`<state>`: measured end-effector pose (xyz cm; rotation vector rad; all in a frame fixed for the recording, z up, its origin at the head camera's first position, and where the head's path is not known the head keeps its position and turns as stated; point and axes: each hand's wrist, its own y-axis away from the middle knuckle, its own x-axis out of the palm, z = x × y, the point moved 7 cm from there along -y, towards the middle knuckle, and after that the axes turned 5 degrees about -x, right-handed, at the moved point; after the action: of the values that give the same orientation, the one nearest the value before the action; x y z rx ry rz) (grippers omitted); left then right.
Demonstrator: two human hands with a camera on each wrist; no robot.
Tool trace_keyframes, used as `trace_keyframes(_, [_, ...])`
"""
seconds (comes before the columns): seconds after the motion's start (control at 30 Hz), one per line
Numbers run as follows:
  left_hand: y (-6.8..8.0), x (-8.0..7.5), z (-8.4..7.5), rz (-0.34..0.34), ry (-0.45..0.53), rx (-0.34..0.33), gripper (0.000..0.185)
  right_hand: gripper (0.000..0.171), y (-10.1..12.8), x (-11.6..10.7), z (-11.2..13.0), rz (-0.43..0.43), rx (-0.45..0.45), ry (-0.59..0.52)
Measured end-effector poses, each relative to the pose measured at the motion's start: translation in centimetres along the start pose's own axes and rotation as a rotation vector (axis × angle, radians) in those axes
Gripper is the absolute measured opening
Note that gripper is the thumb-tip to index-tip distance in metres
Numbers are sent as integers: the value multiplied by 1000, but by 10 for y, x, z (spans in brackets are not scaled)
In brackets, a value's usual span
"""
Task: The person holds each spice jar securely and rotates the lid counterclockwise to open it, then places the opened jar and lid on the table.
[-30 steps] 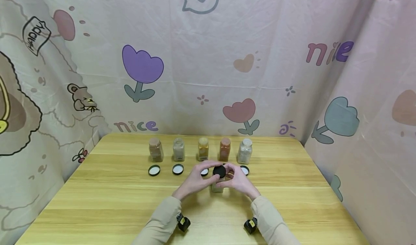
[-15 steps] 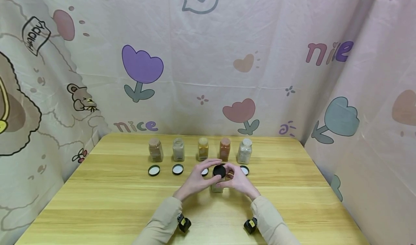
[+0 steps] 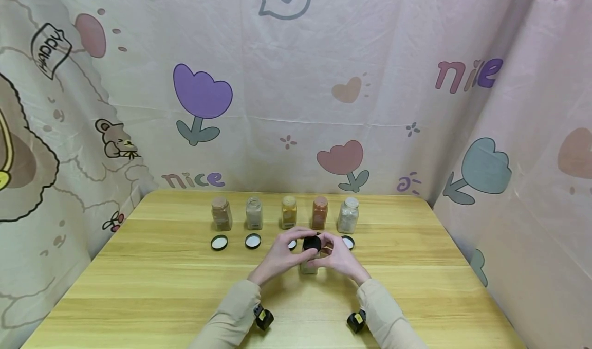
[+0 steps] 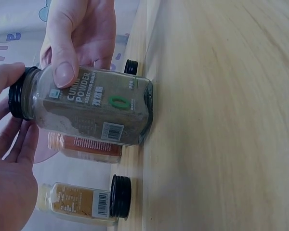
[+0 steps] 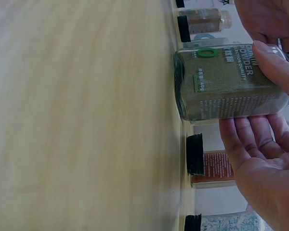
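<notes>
Head view: cumin powder jar [image 3: 309, 262], glass, greenish-brown contents, upright on the wooden table [image 3: 139, 287] a little toward the near edge from the middle. Black lid [image 3: 312, 243] sits on its neck. Left hand [image 3: 279, 254]: fingers curled round the lid, pinching its rim. Right hand [image 3: 339, 256]: thumb and fingers clamped on the jar body, label side under the thumb. Judgement: the lid is best turned square to the neck while the right hand keeps the base flat on the table, so the thread seats without crossing.

Toward the far edge: a row of five open spice jars, among them a yellow-powder jar [image 3: 289, 212] and a red-powder jar [image 3: 319, 212]. Loose lids [image 3: 219, 242] lie in a line before them, between row and hands. The nearest lids lie just beside the knuckles and could be knocked.
</notes>
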<state>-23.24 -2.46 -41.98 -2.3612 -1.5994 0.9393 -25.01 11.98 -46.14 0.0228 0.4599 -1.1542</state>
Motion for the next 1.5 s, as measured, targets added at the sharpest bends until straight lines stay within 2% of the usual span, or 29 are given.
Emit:
trace_keyframes(0.13, [-1, 0, 2, -17, -13, -8, 40, 43, 0, 0, 1, 1, -1, -1])
trace_keyframes(0.37, [0, -1, 7, -7, -51, -30, 47, 44, 1, 1, 3, 3, -2, -15])
trace_keyframes(0.67, [1, -2, 2, 1, -101, 31, 41, 44, 0, 0, 0, 3, 6, -18])
trace_keyframes(0.87, [0, -1, 5, -27, -76, -25, 43, 44, 0, 0, 0, 4, 8, -1])
trace_keyframes(1.07, [0, 0, 6, -15, -79, -47, 49, 43, 1, 1, 3, 10, -5, -3])
trace_keyframes(1.33, [2, -4, 4, 30, -90, 0, 45, 44, 1, 0, 2, 7, -8, -10])
trace_keyframes(1.5, [1, -3, 3, 19, -91, 15, 44, 43, 0, 0, 1, 9, -8, -1])
